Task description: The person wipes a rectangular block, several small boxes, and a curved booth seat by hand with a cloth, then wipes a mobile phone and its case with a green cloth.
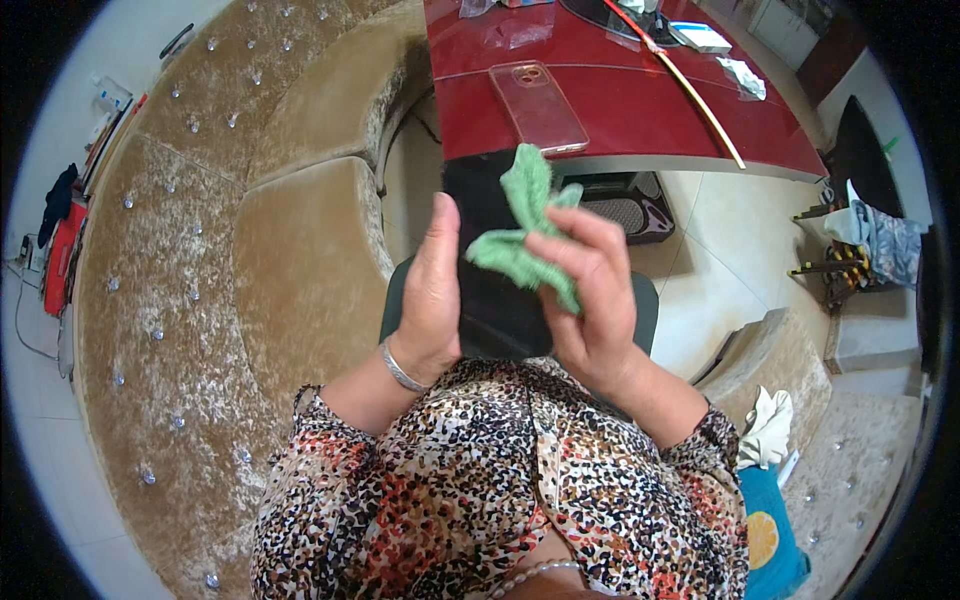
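My left hand (433, 289) grips the left edge of a flat black rectangular object (491, 315), thumb pointing up along it; what kind of thing it is cannot be told. Bunched in the fingers of my right hand (592, 289) is a green cloth (529, 195), held over the right side of the black object. The cloth's folds cover part of its surface. Beyond them, near the edge of the dark red table (637, 120), lies a clear phone case or phone (541, 109) with a pinkish rim.
A red and pale stick (697, 100) lies across the table, by a crumpled white tissue (744, 78) and a small white-and-blue box (700, 36). Under the table stands a black device with a mesh panel (626, 214). A tan velvet sofa (307, 270) curves along the left.
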Action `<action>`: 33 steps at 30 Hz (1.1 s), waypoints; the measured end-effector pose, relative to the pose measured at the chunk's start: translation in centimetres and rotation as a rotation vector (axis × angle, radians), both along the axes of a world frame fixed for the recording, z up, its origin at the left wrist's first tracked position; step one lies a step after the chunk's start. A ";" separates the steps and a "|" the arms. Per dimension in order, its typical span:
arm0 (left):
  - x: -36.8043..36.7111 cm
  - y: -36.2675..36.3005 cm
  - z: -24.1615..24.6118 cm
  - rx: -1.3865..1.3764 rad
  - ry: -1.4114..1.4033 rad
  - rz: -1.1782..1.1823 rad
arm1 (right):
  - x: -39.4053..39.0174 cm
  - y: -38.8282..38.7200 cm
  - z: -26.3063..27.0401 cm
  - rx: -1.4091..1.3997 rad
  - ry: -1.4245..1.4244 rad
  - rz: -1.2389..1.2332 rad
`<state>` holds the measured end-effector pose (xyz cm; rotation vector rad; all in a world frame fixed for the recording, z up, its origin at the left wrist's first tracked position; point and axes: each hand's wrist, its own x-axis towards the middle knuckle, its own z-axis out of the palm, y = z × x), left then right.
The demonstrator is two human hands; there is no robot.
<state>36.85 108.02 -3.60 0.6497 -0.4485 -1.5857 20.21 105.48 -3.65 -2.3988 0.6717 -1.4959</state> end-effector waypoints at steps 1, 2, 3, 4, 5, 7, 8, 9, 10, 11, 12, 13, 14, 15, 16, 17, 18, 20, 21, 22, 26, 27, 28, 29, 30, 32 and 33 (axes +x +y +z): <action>0.2 -0.3 0.7 -0.055 0.013 0.016 | -0.1 0.3 -0.2 -0.002 0.010 0.059; 0.8 -0.7 0.7 -0.071 0.005 0.018 | -0.3 0.7 0.0 -0.003 0.049 0.104; 1.6 -1.1 0.6 -0.085 -0.005 0.024 | -0.6 1.1 0.3 -0.003 0.088 0.152; 2.3 -1.8 0.6 -0.063 0.001 0.062 | -0.8 1.4 0.6 0.010 0.121 0.203; 2.8 -2.7 1.0 -0.076 0.039 0.092 | -1.1 1.6 1.0 0.046 0.154 0.272; 5.2 -6.3 -0.1 -0.140 -0.123 0.249 | -2.0 1.7 1.6 0.247 0.238 0.466; 6.1 -8.1 0.5 -0.166 -0.128 0.211 | -2.4 1.7 1.7 0.308 0.233 0.442; 6.9 -9.8 1.4 -0.195 -0.134 0.173 | -2.6 1.8 1.8 0.366 0.229 0.418; 7.5 -11.8 2.3 -0.224 -0.139 0.133 | -2.9 1.9 2.0 0.424 0.224 0.391; 8.1 -14.4 2.4 -0.268 -0.194 0.185 | -3.1 1.9 2.3 0.455 0.213 0.263; 8.7 -16.5 2.5 -0.268 -0.229 0.201 | -3.5 1.6 2.4 0.554 0.200 0.211; 9.9 -18.9 2.4 -0.276 -0.242 0.219 | -3.9 1.5 2.7 0.646 0.188 0.162; 10.2 -21.5 2.3 -0.269 -0.262 0.228 | -4.6 1.2 2.5 0.673 0.174 0.138; 10.8 -23.6 2.2 -0.257 -0.291 0.246 | -4.8 0.9 2.3 0.699 0.134 0.125; 11.3 -25.3 2.1 -0.229 -0.319 0.254 | -4.9 0.6 2.2 0.723 0.140 0.107; 11.3 -27.0 2.1 -0.203 -0.341 0.250 | -5.1 0.5 2.4 0.748 0.146 0.075; 11.8 -28.2 1.6 -0.171 -0.375 0.256 | -4.8 0.2 2.7 0.725 0.214 0.024; 14.0 -29.9 0.9 -0.152 -0.474 0.320 | -3.1 -1.3 4.3 0.674 0.336 -0.079; 14.2 -31.0 0.5 -0.144 -0.517 0.334 | -2.6 -2.9 3.8 0.619 0.359 -0.104; 13.3 -31.9 0.3 -0.128 -0.515 0.310 | -2.4 -4.3 3.4 0.562 0.381 -0.148; 10.6 -33.8 0.1 -0.123 -0.569 0.277 | -1.9 -7.3 2.7 0.428 0.512 -0.309; 10.5 -34.0 0.0 -0.123 -0.568 0.274 | -2.2 -7.4 2.5 0.383 0.478 -0.338; 10.2 -34.2 0.0 -0.140 -0.673 0.281 | -2.6 -7.4 2.1 0.339 0.444 -0.369; 10.1 -35.1 -0.4 -0.164 -0.755 0.271 | -3.1 -7.3 1.9 0.293 0.411 -0.400; 12.6 -36.0 -0.8 -0.186 -0.851 0.306 | -2.5 -6.6 2.4 0.283 0.319 -0.381; 13.4 -37.0 -0.9 -0.253 -1.110 0.379 | -3.1 -5.6 2.0 0.246 0.207 -0.394; 12.8 -37.3 -1.1 -0.297 -1.279 0.434 | -3.7 -5.0 1.4 0.238 0.153 -0.409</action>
